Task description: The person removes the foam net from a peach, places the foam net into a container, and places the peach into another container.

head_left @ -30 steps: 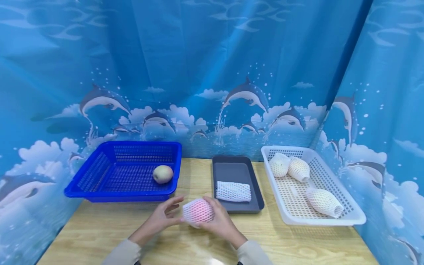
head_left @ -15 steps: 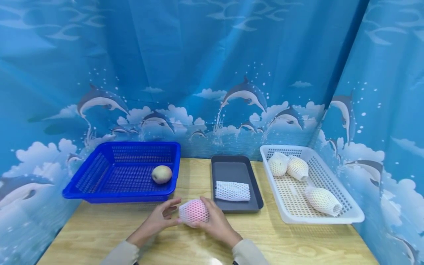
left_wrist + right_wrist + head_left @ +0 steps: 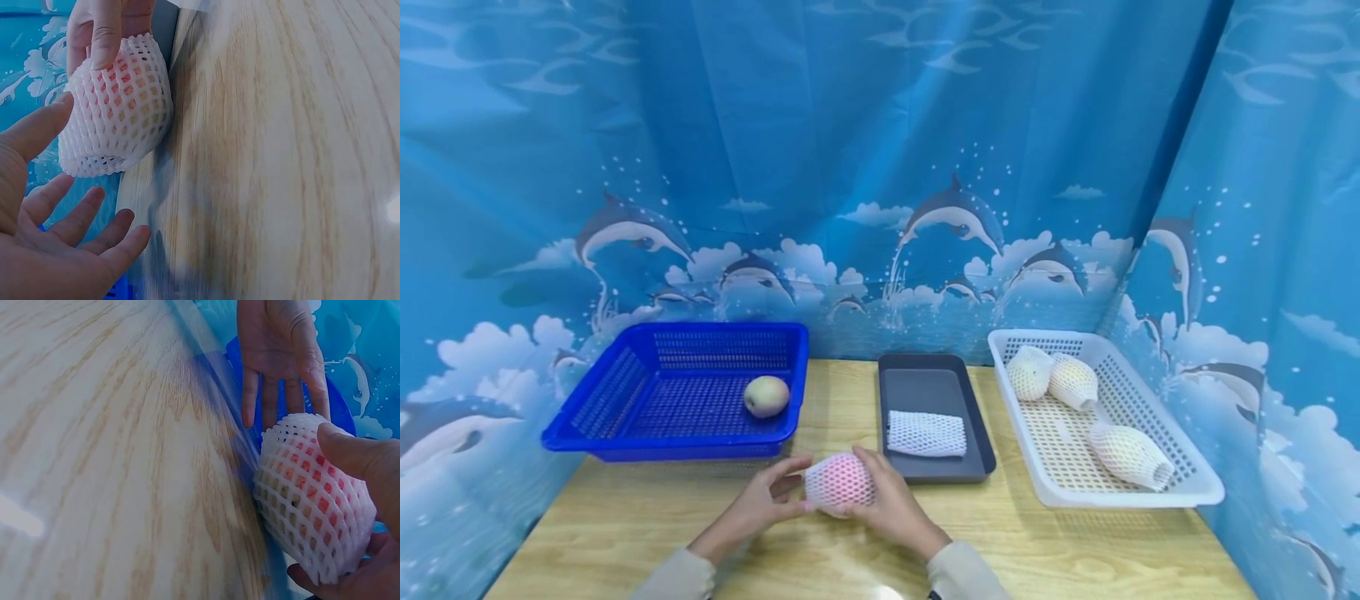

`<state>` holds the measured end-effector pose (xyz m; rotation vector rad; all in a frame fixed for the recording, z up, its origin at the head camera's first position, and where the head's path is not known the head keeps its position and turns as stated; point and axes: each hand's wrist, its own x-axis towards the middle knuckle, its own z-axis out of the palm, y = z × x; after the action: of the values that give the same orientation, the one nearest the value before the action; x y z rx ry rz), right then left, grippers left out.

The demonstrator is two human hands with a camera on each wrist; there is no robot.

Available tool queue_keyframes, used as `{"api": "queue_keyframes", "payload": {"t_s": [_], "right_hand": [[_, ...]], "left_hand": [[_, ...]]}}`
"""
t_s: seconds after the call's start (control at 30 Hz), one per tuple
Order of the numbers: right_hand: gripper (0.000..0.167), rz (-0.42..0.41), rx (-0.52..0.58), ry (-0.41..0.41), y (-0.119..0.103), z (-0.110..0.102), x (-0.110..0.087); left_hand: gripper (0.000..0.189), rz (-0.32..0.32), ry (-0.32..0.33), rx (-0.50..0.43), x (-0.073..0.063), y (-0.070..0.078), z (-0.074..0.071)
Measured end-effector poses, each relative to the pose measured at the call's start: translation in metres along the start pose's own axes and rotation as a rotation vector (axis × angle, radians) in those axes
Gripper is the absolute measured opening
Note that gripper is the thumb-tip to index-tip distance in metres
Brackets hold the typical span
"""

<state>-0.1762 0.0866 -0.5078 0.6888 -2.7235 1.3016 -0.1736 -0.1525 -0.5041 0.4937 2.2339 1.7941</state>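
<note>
A red and yellowish fruit, apparently an apple [image 3: 839,485], sits inside a white foam net sleeve [image 3: 315,550] above the front of the table. My right hand [image 3: 897,510] grips it from the right, with the thumb on the near side. On the other side is my left hand [image 3: 760,505], its fingers spread and loosely bent at the sleeve's left end. In the left wrist view, the left thumb [image 3: 47,128] lies close against the net; whether it touches I cannot tell. The other left fingers stand apart from it, below the sleeve's opening.
A blue basket [image 3: 670,442] at the left holds one bare apple [image 3: 767,396]. Behind my right hand lies a dark grey tray [image 3: 925,383] with a flat foam net sleeve [image 3: 927,433]. The white basket [image 3: 1052,492] at the right contains 3 netted fruits [image 3: 1131,455].
Over the past second the netted apple and my right hand have shifted slightly left, and the sleeve's end has come closer to my left hand. Over the last half second little differs.
</note>
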Motion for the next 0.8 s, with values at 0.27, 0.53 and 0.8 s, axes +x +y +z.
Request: {"api": "queue_keyframes", "payload": {"t_s": [0.27, 0.53, 0.8], "right_hand": [[0.082, 0.007, 0.006, -0.021, -0.002, -0.005, -0.001], [0.077, 0.027, -0.038, -0.036, -0.002, -0.020, -0.001], [0.073, 0.054, -0.006, -0.069, -0.001, -0.037, -0.001]], "left_hand": [[0.075, 0.016, 0.013, -0.012, 0.001, 0.001, 0.001], [0.075, -0.011, 0.044, -0.003, 0.001, 0.004, 0.002], [0.074, -0.049, 0.050, -0.025, 0.001, 0.009, 0.000]]}}
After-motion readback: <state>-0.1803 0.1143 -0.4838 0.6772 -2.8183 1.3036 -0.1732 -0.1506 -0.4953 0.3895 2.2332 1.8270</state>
